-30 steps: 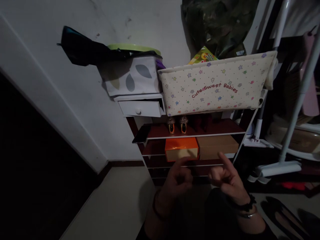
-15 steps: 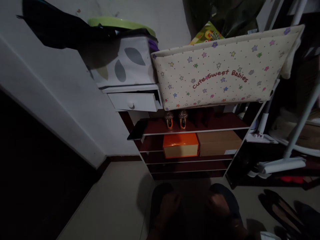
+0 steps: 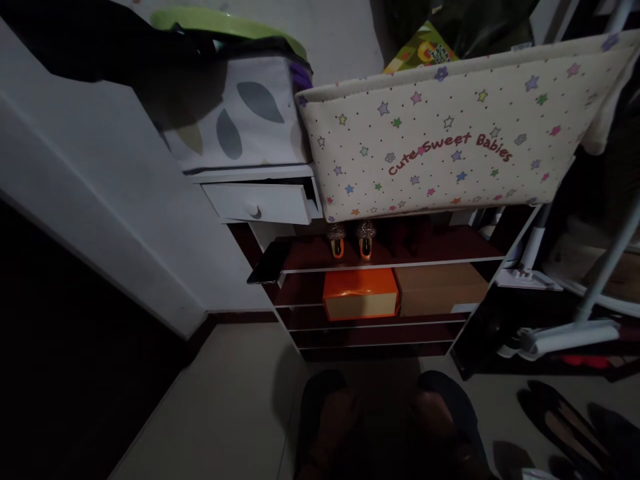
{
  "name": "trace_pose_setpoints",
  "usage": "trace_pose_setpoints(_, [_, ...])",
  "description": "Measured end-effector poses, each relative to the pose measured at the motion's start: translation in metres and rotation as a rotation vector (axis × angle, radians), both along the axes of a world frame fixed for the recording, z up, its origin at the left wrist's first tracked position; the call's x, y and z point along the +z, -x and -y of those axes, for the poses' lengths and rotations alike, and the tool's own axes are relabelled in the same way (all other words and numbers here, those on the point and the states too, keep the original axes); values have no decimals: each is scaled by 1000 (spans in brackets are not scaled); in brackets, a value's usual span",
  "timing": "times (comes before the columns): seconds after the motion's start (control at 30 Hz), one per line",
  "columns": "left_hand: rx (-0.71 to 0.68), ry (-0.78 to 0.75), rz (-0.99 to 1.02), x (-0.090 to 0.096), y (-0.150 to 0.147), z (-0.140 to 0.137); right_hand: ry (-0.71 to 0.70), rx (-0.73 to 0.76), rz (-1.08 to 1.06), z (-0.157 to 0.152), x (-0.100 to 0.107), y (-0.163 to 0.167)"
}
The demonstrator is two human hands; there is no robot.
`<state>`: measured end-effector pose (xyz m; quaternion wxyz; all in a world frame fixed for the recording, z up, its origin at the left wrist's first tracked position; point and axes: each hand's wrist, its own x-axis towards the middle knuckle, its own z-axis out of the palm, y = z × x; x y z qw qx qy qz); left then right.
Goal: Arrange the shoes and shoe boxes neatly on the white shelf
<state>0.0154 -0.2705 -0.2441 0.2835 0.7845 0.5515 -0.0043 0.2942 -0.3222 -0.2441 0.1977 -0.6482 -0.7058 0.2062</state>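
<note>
Head view: the left hand (image 3: pixel 336 417) and right hand (image 3: pixel 434 415) rest low in the dark, open or closed I cannot tell, below the orange box (image 3: pixel 361 302).

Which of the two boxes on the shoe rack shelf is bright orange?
The left box, under the small sparkly shoes; the box beside it is plain brown.

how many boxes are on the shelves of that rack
2. An orange box sits on the second shelf down, left of centre; a brown cardboard box stands beside it on its right, on the same shelf. The lower shelves are dark, so more may be hidden.
</note>
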Motion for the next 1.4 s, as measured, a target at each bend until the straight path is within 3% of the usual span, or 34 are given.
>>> trace_pose_setpoints(0.2, [22, 5, 20, -2, -2, 0, 50, -1, 63, -4, -22, -2])
trace_pose_setpoints(0.3, [64, -9, 144, -12, 2, 2, -31, -4, 81, -15, -2, -1])
trace_pose_setpoints(0.37, [127, -44, 289, -19, 5, 3, -239, 39, 92, -33, 43, -3])
trace_pose_setpoints(0.5, [222, -102, 520, -24, 7, 4, -874, 109, 187, -104, 190, -19])
trace_pose_setpoints(0.57, [231, -113, 555, -26, 8, 5, -966, 125, 313, -147, 256, -35])
trace_pose_setpoints(0.6, [234, -126, 560, -27, 8, 5, -929, 114, 409, -166, 280, -45])
trace_pose_setpoints(0.67, [244, -164, 556, -29, 10, 5, -760, 50, 582, -195, 306, -68])
trace_pose_setpoints(0.73, [268, -179, 560, -29, 13, 6, -645, -69, 642, -206, 306, -95])
trace_pose_setpoints(0.83, [333, -166, 609, -27, 20, 6, -542, -367, 582, -199, 284, -130])
trace_pose_setpoints(0.9, [390, -204, 659, -23, 22, 3, -405, -538, 566, -188, 272, -136])
trace_pose_setpoints(0.93, [410, -237, 682, -20, 23, 1, -416, -570, 578, -184, 270, -132])
trace_pose_setpoints(1.0, [430, -308, 718, -12, 20, -5, -590, -452, 648, -183, 275, -112])
trace_pose_setpoints(1.07, [420, -378, 734, -2, 15, -13, -784, -134, 754, -192, 287, -82])
trace_pose_setpoints(1.13, [403, -471, 746, 10, 9, -18, -793, 168, 859, -205, 299, -57])
trace_pose_setpoints(1.2, [380, -560, 760, 21, 7, -20, -680, 210, 876, -216, 308, -46])
trace_pose_setpoints(1.23, [371, -593, 761, 25, 7, -18, -626, 120, 861, -219, 309, -46])
trace_pose_setpoints(1.33, [349, -680, 723, 37, 14, -12, -473, -367, 778, -215, 309, -57])
trace_pose_setpoints(1.4, [346, -761, 702, 48, 17, -10, -443, -503, 746, -209, 310, -56])
